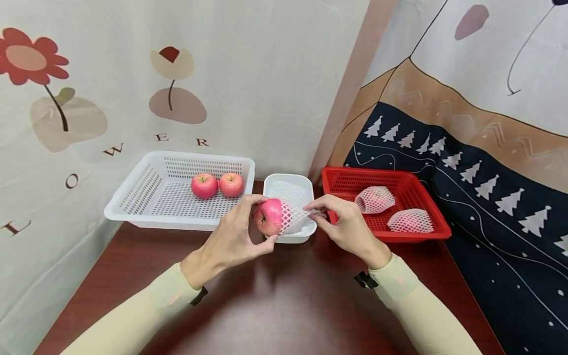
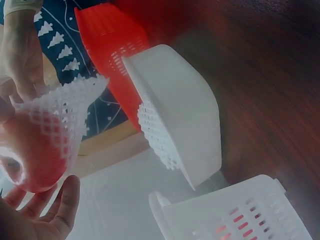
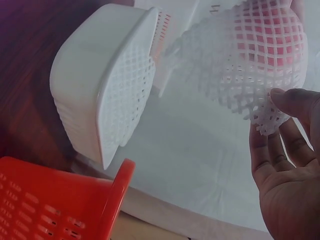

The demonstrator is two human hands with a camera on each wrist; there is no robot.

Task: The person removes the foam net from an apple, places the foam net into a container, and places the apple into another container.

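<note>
My left hand (image 1: 230, 234) grips an apple (image 1: 267, 220), thumb and fingers curved round it; my right hand (image 1: 348, 224) pinches the foam net (image 1: 290, 217) that covers the apple's 3 o'clock side. Seen from the apple: white basket (image 1: 155, 220) at 10 o'clock, red basket (image 1: 386, 236) at 3, white tub (image 1: 296, 239) close by at 2.

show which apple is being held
The apple in the left hand, its foam net pinched by the right hand; two bare apples sit in the white basket, two netted apples in the red basket.
</note>
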